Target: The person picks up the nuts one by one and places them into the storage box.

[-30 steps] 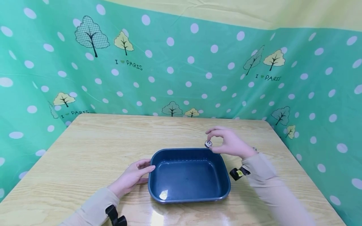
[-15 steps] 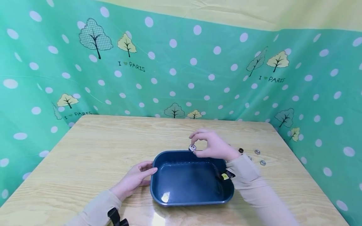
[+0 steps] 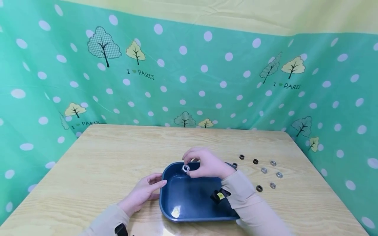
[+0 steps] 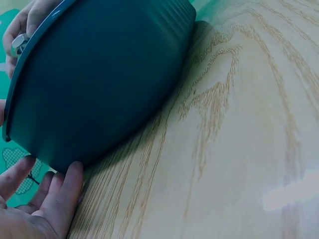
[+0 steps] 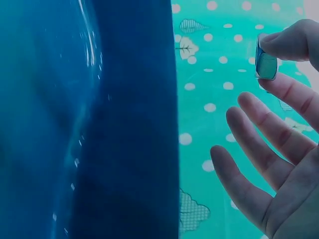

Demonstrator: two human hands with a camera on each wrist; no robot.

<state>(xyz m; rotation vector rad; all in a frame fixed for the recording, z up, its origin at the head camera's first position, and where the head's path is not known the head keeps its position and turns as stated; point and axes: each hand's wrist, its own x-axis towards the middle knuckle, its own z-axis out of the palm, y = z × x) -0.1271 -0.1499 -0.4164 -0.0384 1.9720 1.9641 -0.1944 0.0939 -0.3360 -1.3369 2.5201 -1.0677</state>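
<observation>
A dark blue plastic basin (image 3: pixel 192 200) rests on the wooden table. My left hand (image 3: pixel 144 191) holds its left side, thumb over the rim and fingers against the outer wall; in the left wrist view the fingers (image 4: pixel 62 199) touch low on that wall. My right hand (image 3: pixel 206 164) pinches a silver hex nut (image 3: pixel 185 168) between thumb and index finger, over the basin's back left part. In the right wrist view the nut (image 5: pixel 267 62) is seen edge-on, and the other fingers are spread away from it. My right forearm hides the basin's right side.
Right of the basin, several loose hex nuts lie scattered on the table (image 3: pixel 127 144), some black (image 3: pixel 259 188) and some silver (image 3: pixel 279 175). A green dotted cloth (image 3: pixel 165 75) hangs behind the table and along both sides.
My right hand has carried the nut left and lower, from the basin's back right corner to its back left part. The scattered nuts have come into view. My left hand stays on the basin.
</observation>
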